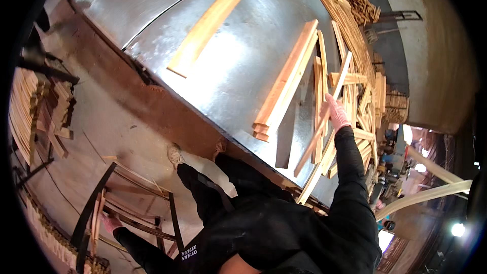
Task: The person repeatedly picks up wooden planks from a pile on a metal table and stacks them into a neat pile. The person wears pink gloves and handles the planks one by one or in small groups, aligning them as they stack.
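Pale wood, narrow strip (pixel 343 72): one, at the right grip (pixel 337 112), above the right-hand part of the desk (pixel 243 78). Long axis slanting from upper right, the far end, to lower left, the near end. Grip placed near mid-length, gloved, thumb and fingers pinching the strip; whether the near end touches the metal top cannot be told.

Boards, stacked (pixel 287 78): small pile to the left of the right grip, near it and apart from the held strip; long axis roughly parallel to that strip.

Board, wide, single (pixel 213 24): flat on the desk, farther left, well apart from the pile, slanting the same general way. The right grip is the nearer one to all these pieces.

Loose strips (pixel 361 102): a jumble beside and beyond the right grip, lying at crossed angles, some over others.

Left grip (pixel 110 223): gloved, low and to the left, well apart from the desk, beside upright slats (pixel 95 218). Its fingers are too small to read; spread or closed, and touching or not, cannot be told.

Rack, dark metal, open-framed (pixel 174 218): stands on the floor (pixel 137 132), contents slender wooden pieces, including the slats by the left grip.

Timber stack, long pieces (pixel 23 116): far left, beside dark metal bars.
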Action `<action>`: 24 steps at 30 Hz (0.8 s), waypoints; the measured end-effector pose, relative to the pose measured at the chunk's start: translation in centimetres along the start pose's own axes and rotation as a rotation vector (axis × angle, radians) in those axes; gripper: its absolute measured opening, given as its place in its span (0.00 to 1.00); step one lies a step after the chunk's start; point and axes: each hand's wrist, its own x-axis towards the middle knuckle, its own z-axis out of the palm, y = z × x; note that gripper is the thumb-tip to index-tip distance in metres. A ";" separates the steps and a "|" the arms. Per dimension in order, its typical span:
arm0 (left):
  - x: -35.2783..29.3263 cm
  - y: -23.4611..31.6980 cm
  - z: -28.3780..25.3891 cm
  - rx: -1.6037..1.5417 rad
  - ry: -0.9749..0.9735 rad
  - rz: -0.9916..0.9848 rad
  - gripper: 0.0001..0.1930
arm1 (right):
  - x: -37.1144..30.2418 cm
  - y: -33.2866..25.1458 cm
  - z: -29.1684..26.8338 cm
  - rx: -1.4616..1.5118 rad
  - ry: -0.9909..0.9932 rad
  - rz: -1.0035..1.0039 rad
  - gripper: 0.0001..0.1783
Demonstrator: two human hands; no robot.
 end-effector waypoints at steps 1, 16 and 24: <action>0.3 6.5 -2.9 -0.453 -0.028 -0.220 0.28 | 0.1 1.2 -0.4 0.118 -0.010 0.071 0.25; -24.8 74.2 -22.9 0.044 -0.703 0.768 0.55 | 5.2 6.9 -2.9 -0.746 0.263 -0.377 0.51; -24.6 75.4 -23.8 -0.197 -0.056 1.218 0.52 | 6.9 6.9 -9.4 -0.261 -0.216 -0.284 0.29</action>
